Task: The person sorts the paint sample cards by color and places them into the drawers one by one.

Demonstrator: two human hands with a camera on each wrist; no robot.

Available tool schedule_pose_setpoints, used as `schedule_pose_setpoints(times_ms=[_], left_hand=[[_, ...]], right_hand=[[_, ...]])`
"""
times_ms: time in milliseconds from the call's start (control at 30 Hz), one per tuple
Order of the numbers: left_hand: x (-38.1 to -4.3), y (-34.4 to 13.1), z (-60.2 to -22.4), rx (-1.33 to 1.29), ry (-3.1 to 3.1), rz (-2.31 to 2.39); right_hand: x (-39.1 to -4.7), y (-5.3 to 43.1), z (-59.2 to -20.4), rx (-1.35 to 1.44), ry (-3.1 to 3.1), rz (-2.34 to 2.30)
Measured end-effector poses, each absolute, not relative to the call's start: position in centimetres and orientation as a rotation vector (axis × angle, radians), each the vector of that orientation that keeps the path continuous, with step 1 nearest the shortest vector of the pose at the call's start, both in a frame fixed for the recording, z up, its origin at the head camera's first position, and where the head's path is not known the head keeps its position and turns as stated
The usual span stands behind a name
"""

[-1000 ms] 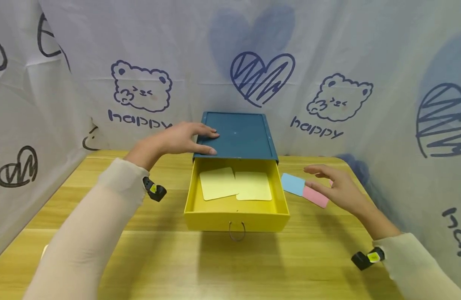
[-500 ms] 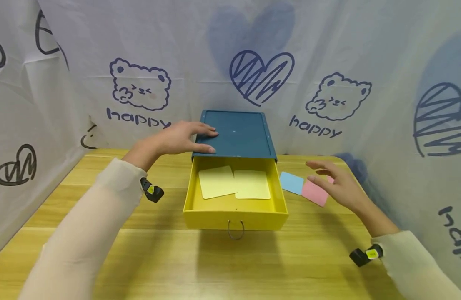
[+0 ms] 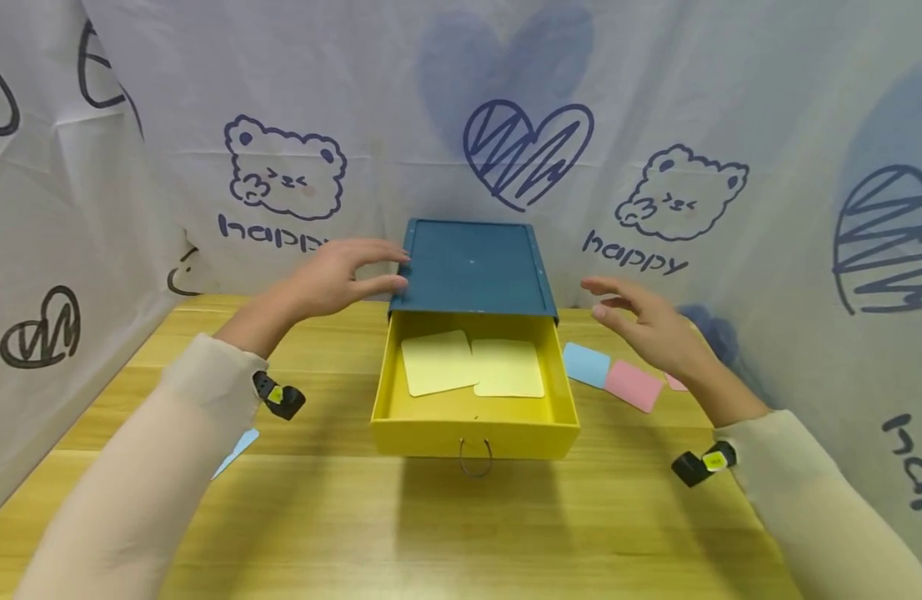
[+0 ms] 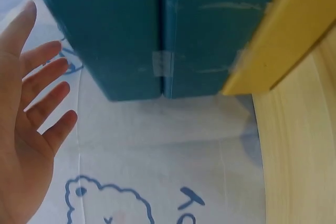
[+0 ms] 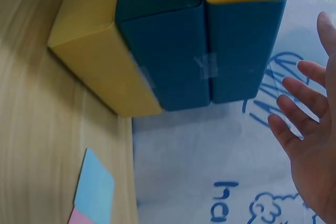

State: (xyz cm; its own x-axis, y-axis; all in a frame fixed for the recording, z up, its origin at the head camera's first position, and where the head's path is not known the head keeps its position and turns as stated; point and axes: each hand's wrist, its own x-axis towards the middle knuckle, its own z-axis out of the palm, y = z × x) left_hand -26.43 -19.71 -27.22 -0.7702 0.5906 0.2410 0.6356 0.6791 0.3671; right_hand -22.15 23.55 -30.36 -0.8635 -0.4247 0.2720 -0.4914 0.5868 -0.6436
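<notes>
**Grip the box (image 3: 472, 267) by its sides**

Head: it stands on the counter (image 3: 476, 542), drawer (image 3: 423, 440) out; probably light, stiff, dentable. Left wrist: left hand (image 4: 23, 145), fingers wide, holding nothing. Right wrist: right hand (image 5: 317, 156) likewise.

The pale backdrop (image 3: 408, 187) reads "happy" (image 3: 635, 252) below the right bear drawing (image 3: 682, 193), with partial repeats elsewhere.

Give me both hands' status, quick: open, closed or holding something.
Left hand: open, fingers spread, holding nothing.
Right hand: open, holding nothing.
</notes>
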Motion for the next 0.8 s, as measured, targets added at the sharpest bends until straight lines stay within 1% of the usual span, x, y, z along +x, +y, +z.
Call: schedule_pose_setpoints(times_ms=[233, 467, 800], left_hand=[[-25.4, -22.8, -28.1, -0.936, -2.678, -0.703], [-24.6, -26.3, -29.0, -0.793, -2.752, -0.708], [-22.6, -31.0, -31.5, -0.619, -2.885, -0.758]], right_hand=[[-23.9, 21.3, -29.3, 0.934, -2.68, 0.933], [-25.5, 19.7, -28.4, 1.128, -2.723, 0.795], [-26.5, 17.8, -28.3, 1.223, -2.788, 0.695]])
